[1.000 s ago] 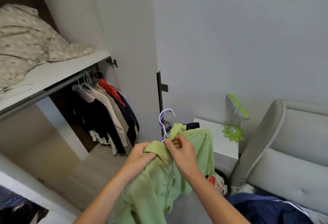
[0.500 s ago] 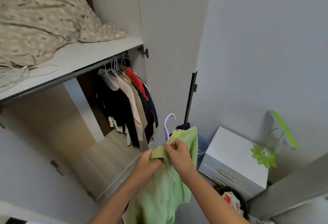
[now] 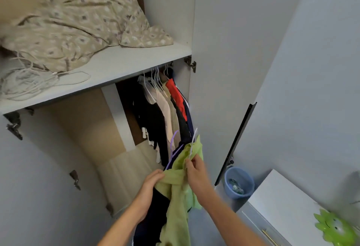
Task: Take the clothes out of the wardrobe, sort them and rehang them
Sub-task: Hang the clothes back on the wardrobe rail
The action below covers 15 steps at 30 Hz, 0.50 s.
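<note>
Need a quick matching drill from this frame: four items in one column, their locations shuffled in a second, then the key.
Items:
1. green garment
2. patterned bedding
3. blue bin
4. red garment

Places:
A. on the floor beside the white cabinet
B. hanging on the wardrobe rail
C. held by the left hand and right hand
D. on the top shelf

Pairs: 1-C, 2-D, 3-A, 4-B

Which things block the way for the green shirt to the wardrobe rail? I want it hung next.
Nothing visible does. Both the left hand and right hand hold the green shirt before the open wardrobe; hung clothes crowd the rail's right end only.
</note>
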{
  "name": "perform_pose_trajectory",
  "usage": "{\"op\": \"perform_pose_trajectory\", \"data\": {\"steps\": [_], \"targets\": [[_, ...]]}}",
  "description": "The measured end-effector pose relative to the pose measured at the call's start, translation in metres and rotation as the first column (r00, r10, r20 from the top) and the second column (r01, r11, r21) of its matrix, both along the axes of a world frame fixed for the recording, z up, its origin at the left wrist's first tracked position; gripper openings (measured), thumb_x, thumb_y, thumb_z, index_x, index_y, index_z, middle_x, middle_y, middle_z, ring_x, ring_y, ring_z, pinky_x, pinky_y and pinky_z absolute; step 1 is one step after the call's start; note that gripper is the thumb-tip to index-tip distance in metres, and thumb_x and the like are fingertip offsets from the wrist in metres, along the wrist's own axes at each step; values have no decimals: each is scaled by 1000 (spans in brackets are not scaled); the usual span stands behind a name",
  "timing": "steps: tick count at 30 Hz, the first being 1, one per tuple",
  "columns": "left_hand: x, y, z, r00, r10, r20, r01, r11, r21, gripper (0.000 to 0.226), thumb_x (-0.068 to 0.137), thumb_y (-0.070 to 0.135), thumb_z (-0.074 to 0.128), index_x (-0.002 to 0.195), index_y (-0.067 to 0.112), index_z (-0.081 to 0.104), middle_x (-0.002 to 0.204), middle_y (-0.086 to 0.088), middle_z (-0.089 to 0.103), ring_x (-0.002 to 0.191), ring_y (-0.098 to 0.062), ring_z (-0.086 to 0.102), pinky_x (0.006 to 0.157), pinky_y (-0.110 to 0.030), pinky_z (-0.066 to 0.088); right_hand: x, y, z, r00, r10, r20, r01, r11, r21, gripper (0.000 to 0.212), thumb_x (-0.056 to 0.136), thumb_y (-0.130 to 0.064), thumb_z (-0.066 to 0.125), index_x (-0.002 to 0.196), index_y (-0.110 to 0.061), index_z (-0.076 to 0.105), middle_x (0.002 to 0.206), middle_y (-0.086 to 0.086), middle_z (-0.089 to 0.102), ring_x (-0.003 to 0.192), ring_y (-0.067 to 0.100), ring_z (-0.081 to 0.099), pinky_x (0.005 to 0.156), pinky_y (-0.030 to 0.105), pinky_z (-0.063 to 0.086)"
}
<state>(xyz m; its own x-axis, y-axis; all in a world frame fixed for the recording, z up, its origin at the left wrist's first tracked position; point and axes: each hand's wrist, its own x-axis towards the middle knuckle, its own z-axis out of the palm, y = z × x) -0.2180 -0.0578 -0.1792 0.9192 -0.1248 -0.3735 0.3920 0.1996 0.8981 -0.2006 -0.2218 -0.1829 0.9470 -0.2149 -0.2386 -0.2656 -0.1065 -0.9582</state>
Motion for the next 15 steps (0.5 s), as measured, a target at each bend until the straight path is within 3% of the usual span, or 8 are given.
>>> {"op": "perform_pose_trajectory", "data": {"steps": [3,5,7,11,15], "targets": [[9,-6,1,994,107,-26,-102,984,149,28,106,22,56,98,2,73,91,-7,80,86,-20,75,74,-24,53,25,-12,-5,996,92,-8,-93,996,-5,21,106,-27,45,108,-11,59,97,10,64,85,31,60,81,43,55],[8,-11,-1,994,108,1,-104,957,271,28,107,21,57,89,2,67,84,-6,74,81,-23,68,74,-28,48,40,-20,-5,985,173,-4,-173,985,11,21,103,-33,45,110,-22,61,104,12,67,89,28,65,89,50,57],[8,-18,-4,991,136,3,-129,932,340,28,105,21,61,79,10,60,73,-4,61,74,-20,57,70,-31,42,53,-27,-1,972,234,16,-234,971,48,17,106,-24,44,111,-21,60,98,10,65,81,18,61,85,46,57],[2,-27,-5,971,221,-87,-182,928,324,24,103,14,58,81,7,67,73,-9,65,72,-20,61,67,-29,44,66,-25,3,946,324,8,-324,946,28,14,109,-16,41,100,-13,51,85,4,52,72,14,49,70,33,45],[-6,-28,-6,915,369,-162,-319,909,267,25,101,15,55,85,11,74,82,-12,72,77,-20,68,74,-32,47,71,-5,-2,908,418,11,-418,908,21,13,108,-18,41,101,-16,52,89,0,54,78,14,52,80,34,45]]}}
